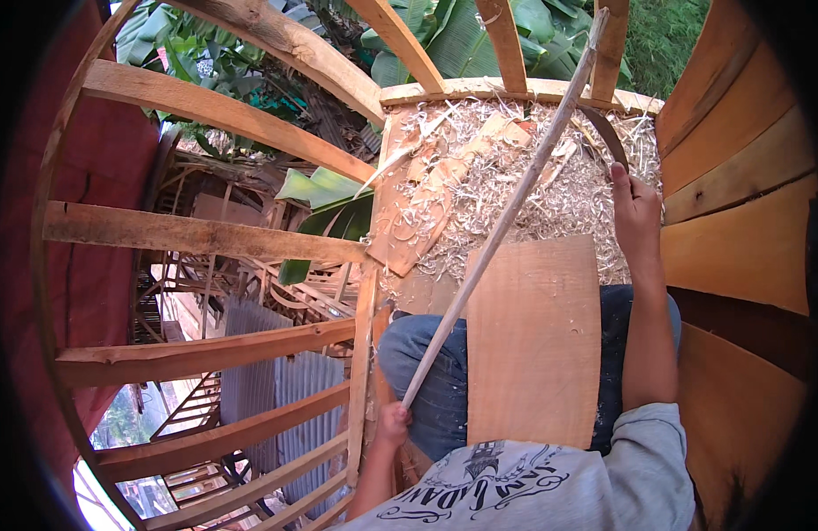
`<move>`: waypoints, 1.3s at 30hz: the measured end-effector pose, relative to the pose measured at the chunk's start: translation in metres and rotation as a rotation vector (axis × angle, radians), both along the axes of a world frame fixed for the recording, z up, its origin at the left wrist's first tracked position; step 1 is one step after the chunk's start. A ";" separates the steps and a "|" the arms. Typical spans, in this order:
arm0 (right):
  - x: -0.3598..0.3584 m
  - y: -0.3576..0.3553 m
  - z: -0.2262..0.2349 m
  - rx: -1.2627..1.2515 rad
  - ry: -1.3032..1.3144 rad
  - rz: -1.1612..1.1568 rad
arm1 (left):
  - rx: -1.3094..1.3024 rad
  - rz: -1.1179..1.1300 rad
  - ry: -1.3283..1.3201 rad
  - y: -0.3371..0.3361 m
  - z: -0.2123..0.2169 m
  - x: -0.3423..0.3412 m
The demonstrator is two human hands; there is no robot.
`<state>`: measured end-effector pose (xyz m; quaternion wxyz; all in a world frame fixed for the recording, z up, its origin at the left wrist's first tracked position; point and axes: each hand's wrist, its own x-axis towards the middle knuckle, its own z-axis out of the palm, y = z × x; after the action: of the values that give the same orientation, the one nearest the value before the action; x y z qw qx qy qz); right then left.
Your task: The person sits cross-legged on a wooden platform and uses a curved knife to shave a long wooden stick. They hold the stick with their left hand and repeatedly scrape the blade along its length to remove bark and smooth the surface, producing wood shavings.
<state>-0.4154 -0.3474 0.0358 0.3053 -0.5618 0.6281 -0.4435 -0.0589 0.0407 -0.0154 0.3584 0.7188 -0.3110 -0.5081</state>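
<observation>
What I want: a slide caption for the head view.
Left hand holding a long stick, right hand a curved blade; wood shavings strewn ahead.

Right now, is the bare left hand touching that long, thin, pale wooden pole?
Touching: the head view shows the left hand closed around the wooden pole at its lower end.

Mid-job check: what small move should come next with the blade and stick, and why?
Probably a light shaving stroke with the curved blade along the stick: the right hand holds the blade near the stick's upper part, the left hand grips the stick's lower end, away from the blade, and pale shavings lie ahead.
</observation>
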 end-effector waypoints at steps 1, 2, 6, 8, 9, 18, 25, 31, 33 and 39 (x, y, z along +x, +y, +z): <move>-0.003 0.002 -0.002 -0.013 0.027 0.020 | -0.024 0.019 0.056 -0.004 0.003 -0.002; -0.006 0.008 0.005 -0.028 0.058 0.033 | -0.015 -0.005 0.050 -0.008 0.007 -0.003; 0.044 0.053 0.020 -0.373 0.302 0.502 | 0.017 -0.036 0.030 -0.011 0.009 -0.003; 0.064 0.070 0.009 -0.311 0.383 0.750 | 0.041 -0.037 0.021 -0.007 0.006 0.004; 0.063 0.070 0.008 -0.281 0.395 0.657 | 0.043 -0.043 -0.005 -0.003 0.003 0.008; 0.040 0.050 0.016 -0.186 0.204 0.433 | 0.061 -0.064 0.052 -0.006 0.009 0.008; 0.034 0.037 0.015 -0.111 0.378 0.465 | 0.071 -0.040 -0.007 -0.005 0.011 0.003; 0.042 0.048 0.013 -0.232 0.332 0.557 | 0.033 -0.029 0.065 -0.011 0.013 0.002; 0.049 0.055 0.009 -0.302 0.386 0.690 | 0.023 -0.025 0.082 -0.010 0.010 0.005; 0.027 0.029 0.006 0.079 0.148 0.244 | 0.051 -0.001 0.051 -0.011 0.014 -0.001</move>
<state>-0.3888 -0.3185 0.0415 0.3316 -0.6529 0.5928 -0.3353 -0.0598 0.0296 -0.0016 0.3473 0.7143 -0.2891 -0.5344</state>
